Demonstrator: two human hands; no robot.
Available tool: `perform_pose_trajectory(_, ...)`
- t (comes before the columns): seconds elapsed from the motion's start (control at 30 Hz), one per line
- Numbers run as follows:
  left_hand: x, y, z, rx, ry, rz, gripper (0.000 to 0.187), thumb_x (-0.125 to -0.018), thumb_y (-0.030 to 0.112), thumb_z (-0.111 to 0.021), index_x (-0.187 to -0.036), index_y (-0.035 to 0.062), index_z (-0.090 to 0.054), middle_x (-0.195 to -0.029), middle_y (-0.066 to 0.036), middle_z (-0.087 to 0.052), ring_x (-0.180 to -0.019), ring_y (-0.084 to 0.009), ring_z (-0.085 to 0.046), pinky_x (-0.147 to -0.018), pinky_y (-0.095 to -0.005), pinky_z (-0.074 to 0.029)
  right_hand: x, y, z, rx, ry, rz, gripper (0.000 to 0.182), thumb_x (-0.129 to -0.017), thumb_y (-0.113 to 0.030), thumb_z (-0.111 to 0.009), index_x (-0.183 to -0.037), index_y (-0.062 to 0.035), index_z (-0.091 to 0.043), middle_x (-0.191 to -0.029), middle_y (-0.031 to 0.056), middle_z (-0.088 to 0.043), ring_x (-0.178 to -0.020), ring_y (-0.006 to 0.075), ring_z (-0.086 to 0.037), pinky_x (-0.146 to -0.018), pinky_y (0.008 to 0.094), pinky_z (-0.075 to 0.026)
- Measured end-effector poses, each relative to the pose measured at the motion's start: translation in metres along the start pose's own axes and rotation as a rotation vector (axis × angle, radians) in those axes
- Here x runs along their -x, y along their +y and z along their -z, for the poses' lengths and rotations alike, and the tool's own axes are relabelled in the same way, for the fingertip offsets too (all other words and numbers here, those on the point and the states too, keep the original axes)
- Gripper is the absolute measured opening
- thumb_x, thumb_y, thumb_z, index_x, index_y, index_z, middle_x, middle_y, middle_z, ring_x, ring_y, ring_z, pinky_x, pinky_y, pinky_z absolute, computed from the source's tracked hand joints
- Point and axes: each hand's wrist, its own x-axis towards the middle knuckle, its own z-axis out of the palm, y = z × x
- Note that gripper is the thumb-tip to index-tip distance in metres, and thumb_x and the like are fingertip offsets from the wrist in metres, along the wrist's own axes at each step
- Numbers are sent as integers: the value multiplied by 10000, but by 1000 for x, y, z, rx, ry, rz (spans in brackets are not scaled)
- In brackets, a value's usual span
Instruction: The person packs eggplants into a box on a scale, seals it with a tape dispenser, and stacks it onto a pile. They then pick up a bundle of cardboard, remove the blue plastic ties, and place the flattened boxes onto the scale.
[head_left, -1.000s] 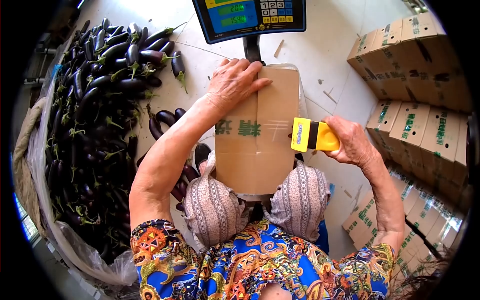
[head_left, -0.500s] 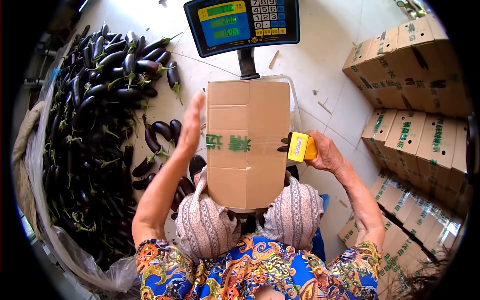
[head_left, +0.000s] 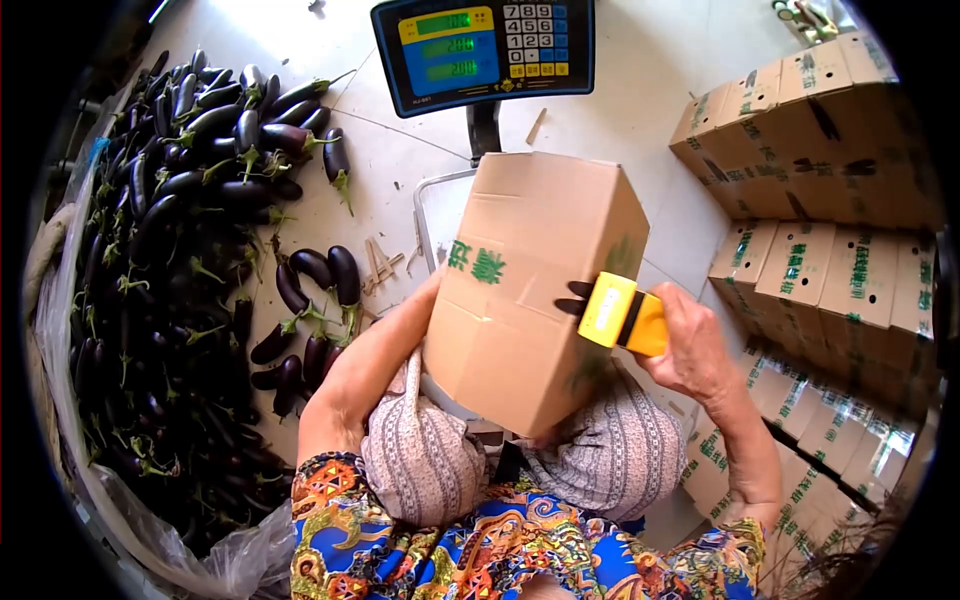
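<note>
A closed cardboard box point(head_left: 510, 330) with green printed characters and dark eggplant prints leans to one side above the scale platform point(head_left: 435, 215), showing its right side face. My left hand point(head_left: 433, 292) is at the box's left side, its fingers hidden behind the cardboard, and the box is propped on it. A yellow tape dispenser point(head_left: 620, 318) with a black band is gripped in my right hand point(head_left: 693, 342). Its front end overlaps the box's right edge. Both knees point(head_left: 425, 455) flank the lower end of the box.
Behind the box stands the scale's display point(head_left: 483, 50), with lit green digits. A big heap of eggplants point(head_left: 180, 250) lies on plastic sheeting point(head_left: 140, 525) at left, with several loose beside it. Stacked cardboard boxes point(head_left: 825, 270) line the right.
The box has gone from flat on the scale to tilted, uncovering part of the platform. My left hand has moved down behind its left side. The dispenser has turned slightly, and the display digits have changed.
</note>
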Motion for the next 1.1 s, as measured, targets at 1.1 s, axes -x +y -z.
perform_pose_trajectory(1.1,96,95,-24,-1082,529,-578,515,-991,449,-376,-1341,99,-522,-1146,-223,-643,-1108,-401,-586,-958,-410,-440,-37,-24,-10,86,-102,128,485,-711,-243,-765,-1002,-2,-461,-841,208,-634,-759,382,-660,-661,453,-551)
